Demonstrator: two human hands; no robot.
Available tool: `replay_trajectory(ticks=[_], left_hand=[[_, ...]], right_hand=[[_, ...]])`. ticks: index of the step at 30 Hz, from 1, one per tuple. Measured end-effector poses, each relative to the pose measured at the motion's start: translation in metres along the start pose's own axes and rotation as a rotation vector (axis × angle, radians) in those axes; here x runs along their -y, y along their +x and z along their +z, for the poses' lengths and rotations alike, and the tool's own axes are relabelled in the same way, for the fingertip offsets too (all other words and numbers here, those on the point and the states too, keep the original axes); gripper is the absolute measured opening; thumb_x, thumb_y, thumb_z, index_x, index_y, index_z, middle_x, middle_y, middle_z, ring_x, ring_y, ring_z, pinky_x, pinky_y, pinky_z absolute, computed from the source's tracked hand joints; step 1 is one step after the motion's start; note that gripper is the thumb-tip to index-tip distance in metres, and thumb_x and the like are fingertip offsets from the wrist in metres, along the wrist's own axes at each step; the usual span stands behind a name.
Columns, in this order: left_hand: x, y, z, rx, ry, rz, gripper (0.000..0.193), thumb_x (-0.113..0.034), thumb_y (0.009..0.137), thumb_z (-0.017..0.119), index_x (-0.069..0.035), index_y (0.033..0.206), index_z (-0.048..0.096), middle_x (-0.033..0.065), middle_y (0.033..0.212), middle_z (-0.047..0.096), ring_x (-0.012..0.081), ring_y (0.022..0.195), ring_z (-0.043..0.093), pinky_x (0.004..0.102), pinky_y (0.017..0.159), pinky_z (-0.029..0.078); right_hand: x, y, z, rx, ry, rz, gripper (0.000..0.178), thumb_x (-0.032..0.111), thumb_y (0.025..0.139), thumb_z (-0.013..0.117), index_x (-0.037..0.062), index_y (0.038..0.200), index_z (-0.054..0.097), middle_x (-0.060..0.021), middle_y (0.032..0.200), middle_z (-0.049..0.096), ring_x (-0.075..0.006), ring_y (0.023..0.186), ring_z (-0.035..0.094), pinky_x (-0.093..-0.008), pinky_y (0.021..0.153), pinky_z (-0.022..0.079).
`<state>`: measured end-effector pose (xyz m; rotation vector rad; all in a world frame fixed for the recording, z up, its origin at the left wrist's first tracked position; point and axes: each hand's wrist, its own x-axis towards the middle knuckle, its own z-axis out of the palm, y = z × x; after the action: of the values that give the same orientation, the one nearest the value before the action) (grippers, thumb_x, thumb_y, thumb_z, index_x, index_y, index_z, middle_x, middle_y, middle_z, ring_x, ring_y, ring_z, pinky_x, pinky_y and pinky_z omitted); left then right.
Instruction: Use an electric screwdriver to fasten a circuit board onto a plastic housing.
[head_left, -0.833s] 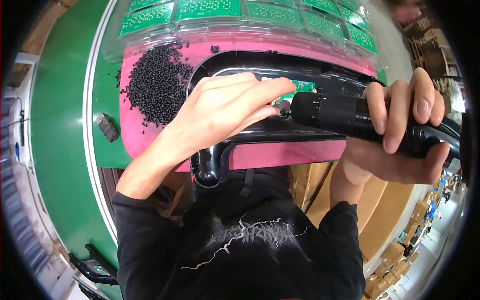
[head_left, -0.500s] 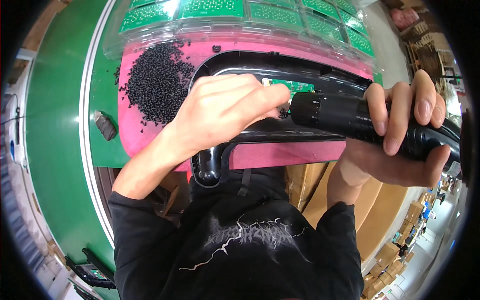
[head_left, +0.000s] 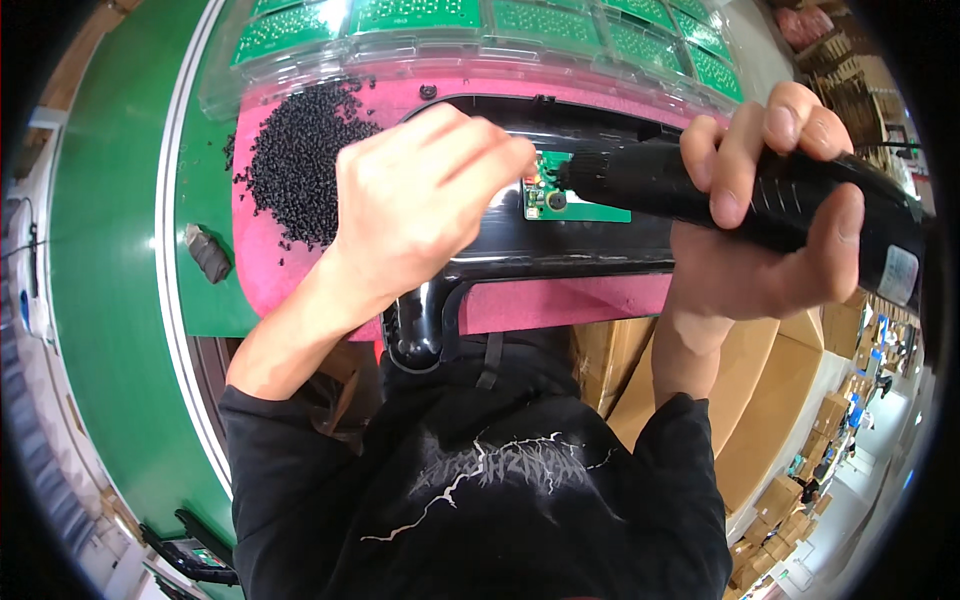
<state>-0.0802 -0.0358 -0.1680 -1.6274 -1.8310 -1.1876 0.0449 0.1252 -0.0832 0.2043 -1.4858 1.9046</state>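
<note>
one right hand [head_left: 765,190], fingers curled round the barrel of a black power driver [head_left: 640,178], thumb raised along its near side. one left hand [head_left: 435,190], fingers bent, thumb side turned toward the driver's tip; whether anything is pinched in it cannot be told. one green circuit board [head_left: 590,211], lying inside a black plastic casing [head_left: 560,256], below the driver's tip and partly hidden by it; contact between tip and board cannot be made out. one round black component [head_left: 557,201], on the board. one heap of tiny black pieces [head_left: 300,165], left of the casing, on a pink mat [head_left: 262,275]. one small black ring-shaped part [head_left: 428,91], beyond the casing. one clear plastic tray [head_left: 400,62], at the far edge of the mat, with several green boards [head_left: 545,30]. one dark wrapped bundle [head_left: 209,254], left of the mat, on a green tabletop [head_left: 115,260].
</note>
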Motion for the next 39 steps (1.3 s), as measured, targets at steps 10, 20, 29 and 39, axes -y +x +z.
replay_trajectory(ticks=[10, 20, 29, 39], left_hand=[[-0.011, 0.001, -0.006, 0.258, -0.154, -0.437, 0.019, -0.009, 0.087, 0.066, -0.004, 0.105, 0.06, 0.0117, 0.078, 0.066, 0.0291, 0.069, 0.067, 0.0366, 0.056, 0.052], [-0.014, 0.001, -0.006, 0.343, -0.211, -0.436, 0.029, -0.007, 0.09, 0.063, -0.008, 0.118, 0.056, 0.0118, 0.088, 0.063, 0.0303, 0.083, 0.064, 0.0391, 0.071, 0.051], [-0.01, -0.004, -0.002, 0.295, -0.252, -0.405, 0.036, -0.003, 0.085, 0.065, -0.006, 0.12, 0.056, 0.0128, 0.086, 0.061, 0.0303, 0.081, 0.063, 0.0397, 0.072, 0.051], [-0.008, -0.003, -0.005, 0.311, -0.319, -0.383, 0.038, -0.004, 0.083, 0.067, -0.005, 0.119, 0.056, 0.0116, 0.089, 0.061, 0.0299, 0.085, 0.064, 0.0396, 0.074, 0.051]], right_hand=[[-0.035, 0.002, -0.008, -0.093, -0.127, 0.017, 0.016, 0.01, 0.088, 0.059, -0.0033, 0.095, 0.057, -0.0158, 0.091, 0.058, -0.0139, 0.052, 0.052, -0.0295, 0.054, 0.048], [-0.038, 0.007, -0.008, -0.073, -0.16, 0.03, 0.016, 0.011, 0.088, 0.06, -0.004, 0.093, 0.057, -0.0157, 0.09, 0.058, -0.0137, 0.051, 0.052, -0.0281, 0.052, 0.046], [-0.05, 0.008, -0.01, 0.048, -0.137, 0.02, 0.014, 0.009, 0.089, 0.059, -0.004, 0.092, 0.057, -0.014, 0.087, 0.058, -0.012, 0.05, 0.051, -0.0252, 0.05, 0.043], [-0.047, 0.001, -0.006, -0.034, -0.04, 0.021, 0.014, 0.008, 0.089, 0.061, -0.0013, 0.098, 0.058, -0.0139, 0.088, 0.058, -0.0135, 0.052, 0.051, -0.0266, 0.049, 0.043]])
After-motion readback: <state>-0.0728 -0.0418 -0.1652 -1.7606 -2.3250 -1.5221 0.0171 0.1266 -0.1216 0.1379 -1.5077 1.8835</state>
